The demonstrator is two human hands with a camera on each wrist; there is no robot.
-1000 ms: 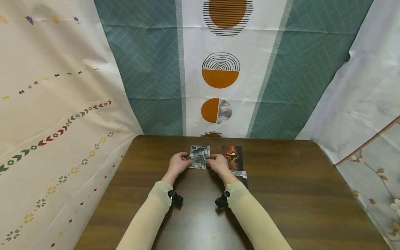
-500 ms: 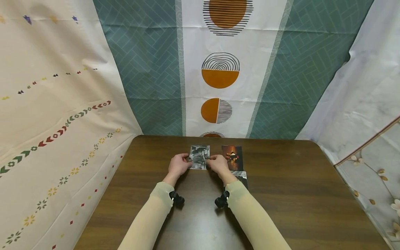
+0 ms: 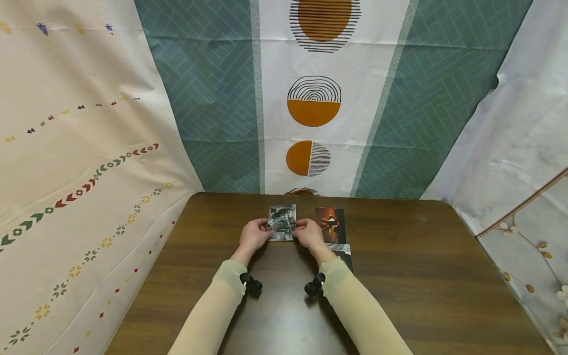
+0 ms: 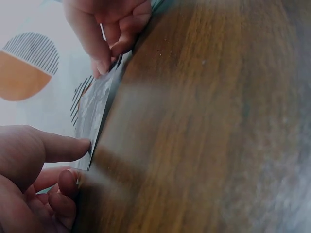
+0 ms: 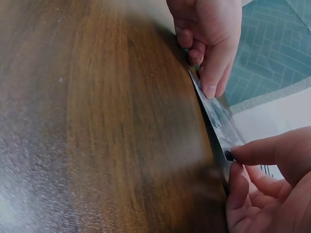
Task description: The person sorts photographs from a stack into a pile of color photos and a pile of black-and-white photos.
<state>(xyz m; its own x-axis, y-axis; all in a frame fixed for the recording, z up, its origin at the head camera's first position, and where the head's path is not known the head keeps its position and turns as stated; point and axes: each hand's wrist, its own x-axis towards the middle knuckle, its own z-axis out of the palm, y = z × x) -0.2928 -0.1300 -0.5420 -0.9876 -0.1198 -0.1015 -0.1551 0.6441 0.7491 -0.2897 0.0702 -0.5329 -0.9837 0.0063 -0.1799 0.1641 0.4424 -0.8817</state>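
Between both hands is a black-and-white photo print (image 3: 282, 221), near the back of the wooden table. My left hand (image 3: 254, 234) pinches its left edge, thumb on the printed face and fingers beneath. At the opposite edge my right hand (image 3: 309, 233) pinches it the same way. Both wrist views show the print (image 4: 92, 109) from a low angle, its near edge just above the wood with a shadow under it. A dark orange colour photo (image 3: 332, 228) lies right beside the right hand. Below that, another black-and-white photo (image 3: 342, 249) is partly hidden by the right wrist.
The brown wooden table (image 3: 417, 276) ends at a back edge close behind the photos. A patterned green and white cloth (image 3: 213, 123) hangs behind it, with a cream cloth (image 3: 88, 197) on the left and a pale floral one (image 3: 523, 187) on the right.
The held black-and-white print has shifted slightly left and away from me, with the right hand's fingers following it. The other two photos have stayed put.
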